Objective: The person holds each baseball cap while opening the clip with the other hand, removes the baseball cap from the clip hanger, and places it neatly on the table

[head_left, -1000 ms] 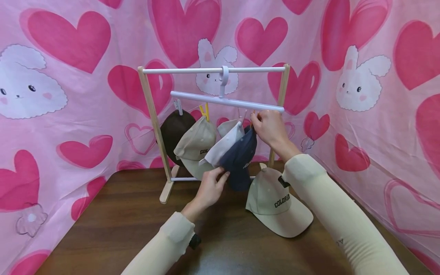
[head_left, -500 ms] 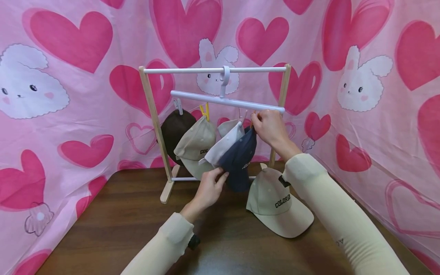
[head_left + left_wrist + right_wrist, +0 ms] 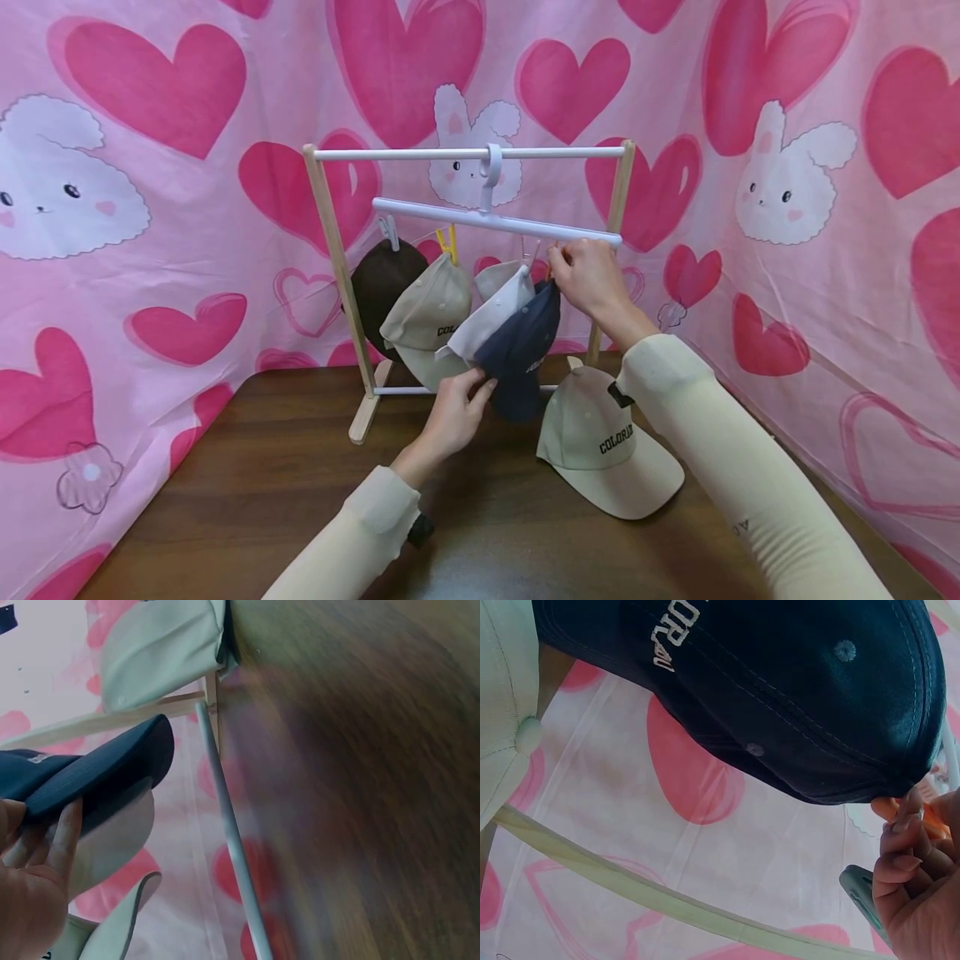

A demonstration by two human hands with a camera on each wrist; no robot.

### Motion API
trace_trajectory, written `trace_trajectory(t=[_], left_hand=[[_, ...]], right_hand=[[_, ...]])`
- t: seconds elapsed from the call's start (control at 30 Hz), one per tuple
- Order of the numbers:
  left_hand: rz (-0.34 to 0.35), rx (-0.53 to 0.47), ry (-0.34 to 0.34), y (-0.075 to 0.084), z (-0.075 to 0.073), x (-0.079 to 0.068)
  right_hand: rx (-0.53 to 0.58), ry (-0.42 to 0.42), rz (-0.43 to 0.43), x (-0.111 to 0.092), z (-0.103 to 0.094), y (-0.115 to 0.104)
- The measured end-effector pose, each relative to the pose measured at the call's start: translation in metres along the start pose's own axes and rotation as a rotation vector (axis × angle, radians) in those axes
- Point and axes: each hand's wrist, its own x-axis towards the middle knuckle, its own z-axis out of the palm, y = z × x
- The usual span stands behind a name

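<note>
A navy baseball cap [image 3: 521, 342] with pale lettering hangs below the right part of a white hanger [image 3: 495, 221]. My right hand [image 3: 592, 275] pinches an orange clothespin [image 3: 934, 822] at the cap's upper edge; the fingers hide much of the clip. Lower down, my left hand [image 3: 457, 408] grips the navy cap by its edge, the brim [image 3: 112, 769] passing between thumb and fingers in the left wrist view. Directly behind it hangs a white cap [image 3: 491, 312] under a pink clip [image 3: 529, 250]. A green clip [image 3: 862, 896] shows beside my right fingers.
A beige cap [image 3: 427, 304] hangs from a yellow clothespin [image 3: 447, 245], and a dark brown cap [image 3: 378, 279] from a grey one. The wooden rack [image 3: 333, 250] carries the tilted hanger. Another beige cap [image 3: 592, 425] lies on the table [image 3: 247, 500], front right.
The navy cap's lower part has swung slightly left, and my left hand has shifted a little left with it. My right hand stays at the clothespin.
</note>
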Motion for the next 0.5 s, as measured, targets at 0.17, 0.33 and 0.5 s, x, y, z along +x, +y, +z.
trace_trajectory(t=[0.17,0.33,0.5], left_hand=[[-0.017,-0.003,-0.014,-0.0012,-0.0021,-0.0015],[-0.041,-0.009,-0.028,-0.0033,-0.0038,-0.0033],[-0.055,-0.020,-0.037,-0.0047,-0.0046,-0.0044]], right_hand=[[0.008,-0.002,0.007,0.0003,0.0010,0.0017],[0.015,-0.007,0.004,0.0016,0.0015,0.0020],[0.019,-0.019,0.017,0.0019,0.0015,0.0020]])
